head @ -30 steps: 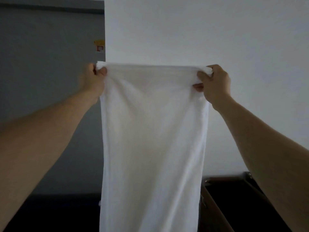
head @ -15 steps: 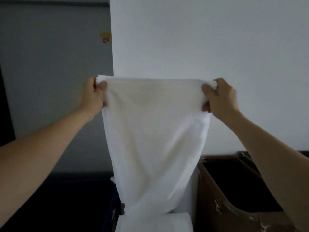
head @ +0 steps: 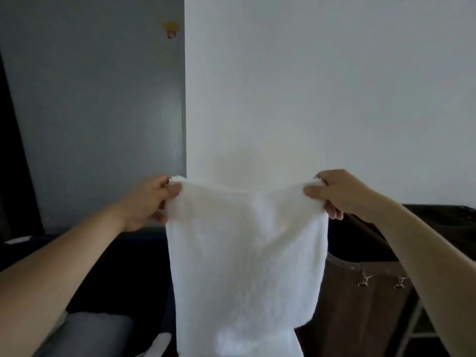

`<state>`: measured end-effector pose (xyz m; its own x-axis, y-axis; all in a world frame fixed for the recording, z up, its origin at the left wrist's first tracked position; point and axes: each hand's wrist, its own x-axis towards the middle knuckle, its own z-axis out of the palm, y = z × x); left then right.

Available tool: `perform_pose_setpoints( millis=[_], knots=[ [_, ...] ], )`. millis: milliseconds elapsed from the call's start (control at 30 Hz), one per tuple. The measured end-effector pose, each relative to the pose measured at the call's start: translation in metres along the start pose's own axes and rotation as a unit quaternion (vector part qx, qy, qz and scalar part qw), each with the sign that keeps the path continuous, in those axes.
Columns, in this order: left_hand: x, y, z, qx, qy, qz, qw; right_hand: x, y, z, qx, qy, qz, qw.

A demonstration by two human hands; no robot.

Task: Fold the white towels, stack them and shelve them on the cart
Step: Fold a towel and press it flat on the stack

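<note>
Two top corners of the hanging white towel (head: 244, 266) pinched: left hand (head: 152, 199), right hand (head: 337, 194); top edge sags

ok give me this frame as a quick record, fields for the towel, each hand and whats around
towel: white towel, held up by its top corners, hanging down, top edge sagging in the middle
left hand: pinches the top left corner
right hand: pinches the top right corner
right of towel: brown bin with two metal clips near its rim
behind: white wall, grey wall with a small yellow sticker
lower end: runs off the bottom of the frame
</note>
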<state>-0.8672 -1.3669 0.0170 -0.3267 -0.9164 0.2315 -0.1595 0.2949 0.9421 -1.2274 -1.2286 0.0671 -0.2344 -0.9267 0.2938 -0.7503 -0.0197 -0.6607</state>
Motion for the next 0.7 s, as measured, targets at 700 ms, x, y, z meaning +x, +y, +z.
perform_pose_setpoints(
  millis=[700],
  knots=[
    [0.140, 0.148, 0.012, -0.119, 0.271, 0.275, 0.915, 0.123, -0.043, -0.050, 0.222, 0.353, -0.157, 0.895]
  ],
)
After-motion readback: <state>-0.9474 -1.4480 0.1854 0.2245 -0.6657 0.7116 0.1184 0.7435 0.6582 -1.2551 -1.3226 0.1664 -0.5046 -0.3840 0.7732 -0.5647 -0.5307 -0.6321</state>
